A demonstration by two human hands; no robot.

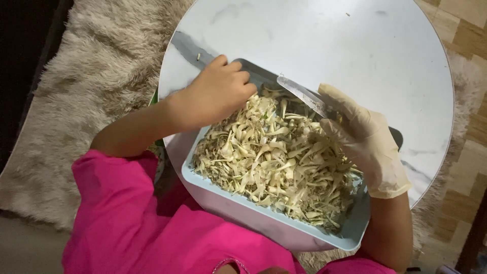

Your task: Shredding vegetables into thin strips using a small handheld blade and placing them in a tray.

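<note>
A pale blue rectangular tray [238,207] rests on a round white marble-look table [324,45], heaped with pale shredded plant strips [276,157]. My left hand [219,91], bare, reaches over the tray's far left corner with its fingers curled down into the strips; what it holds I cannot see. My right hand [365,139] wears a cream glove and grips a knife [303,95], whose blade points up and left over the pile. A pink sleeve covers my left shoulder.
The table stands on a shaggy beige rug [96,86]. Wooden parquet floor [469,35] shows at the right. A dark piece of furniture runs along the far left edge. Something green peeks out under the table's left rim.
</note>
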